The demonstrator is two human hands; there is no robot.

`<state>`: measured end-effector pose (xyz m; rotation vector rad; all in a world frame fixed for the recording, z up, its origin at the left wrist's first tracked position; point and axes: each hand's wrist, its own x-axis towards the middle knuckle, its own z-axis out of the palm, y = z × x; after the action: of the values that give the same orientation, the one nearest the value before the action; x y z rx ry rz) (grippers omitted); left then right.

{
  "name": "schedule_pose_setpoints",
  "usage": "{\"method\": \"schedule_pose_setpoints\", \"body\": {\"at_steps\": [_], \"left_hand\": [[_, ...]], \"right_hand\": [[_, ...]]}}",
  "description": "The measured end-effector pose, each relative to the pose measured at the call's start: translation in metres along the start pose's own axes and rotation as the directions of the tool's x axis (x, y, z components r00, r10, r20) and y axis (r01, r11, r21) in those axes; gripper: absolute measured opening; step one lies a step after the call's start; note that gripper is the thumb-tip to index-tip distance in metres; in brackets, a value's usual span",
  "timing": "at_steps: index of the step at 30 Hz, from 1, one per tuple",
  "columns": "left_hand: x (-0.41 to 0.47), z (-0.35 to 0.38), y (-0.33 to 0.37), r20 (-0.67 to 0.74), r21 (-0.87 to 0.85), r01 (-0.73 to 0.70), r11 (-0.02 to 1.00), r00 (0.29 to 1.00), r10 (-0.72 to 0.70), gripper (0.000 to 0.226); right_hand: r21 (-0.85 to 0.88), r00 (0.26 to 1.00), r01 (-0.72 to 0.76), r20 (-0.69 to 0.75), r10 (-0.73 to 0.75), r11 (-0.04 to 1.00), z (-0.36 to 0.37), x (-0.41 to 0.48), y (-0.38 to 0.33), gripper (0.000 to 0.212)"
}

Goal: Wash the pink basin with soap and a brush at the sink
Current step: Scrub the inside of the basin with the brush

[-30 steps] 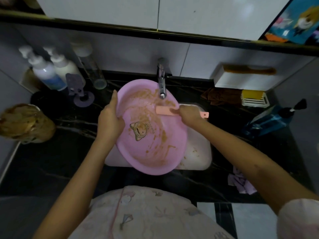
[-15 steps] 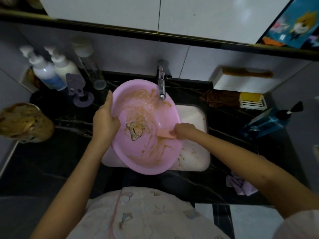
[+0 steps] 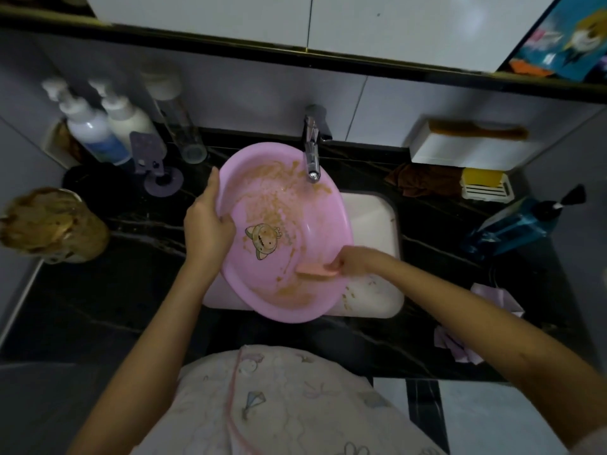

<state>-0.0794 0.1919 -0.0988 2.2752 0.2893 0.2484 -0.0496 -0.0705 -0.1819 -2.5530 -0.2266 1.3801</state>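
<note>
The pink basin [image 3: 315,224] is tilted over the white sink [image 3: 371,290], under the chrome tap [image 3: 311,152]. Brown grime smears its inside around a cartoon sticker [image 3: 262,241]. My left hand [image 3: 207,221] grips the basin's left rim, thumb inside. My right hand [image 3: 356,259] holds a pink brush [image 3: 317,269] whose head presses on the lower inside wall of the basin. Most of the brush handle is hidden in my fist.
Two pump bottles [image 3: 98,126] and a clear bottle [image 3: 179,126] stand at the back left, beside a purple holder [image 3: 157,165]. A grimy jar [image 3: 52,224] sits far left. A yellow soap dish [image 3: 486,185], brown cloth [image 3: 423,182] and blue pump bottle [image 3: 522,224] lie right.
My right hand has swept the brush from the basin's upper part near the tap down to its lower inside wall. My left hand keeps its hold on the rim.
</note>
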Motion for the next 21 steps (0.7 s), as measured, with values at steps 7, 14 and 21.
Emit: {"method": "schedule_pose_setpoints", "body": {"at_steps": [7,14,21], "left_hand": [[0.0,0.0,-0.002,-0.002,0.019,-0.018,1.0,1.0,0.018,0.076],[0.001,0.0,0.002,0.012,0.005,-0.022,1.0,1.0,0.022,0.075],[0.002,0.0,0.004,0.033,0.01,0.007,1.0,0.999,-0.007,0.075]], "right_hand": [[-0.206,0.942,-0.141,-0.327,0.067,0.968,-0.013,0.009,0.007,0.04],[-0.301,0.902,-0.196,-0.428,0.051,0.933,-0.037,-0.012,0.022,0.041],[0.062,0.994,0.063,0.086,-0.068,0.996,-0.003,-0.004,0.015,0.036]]}}
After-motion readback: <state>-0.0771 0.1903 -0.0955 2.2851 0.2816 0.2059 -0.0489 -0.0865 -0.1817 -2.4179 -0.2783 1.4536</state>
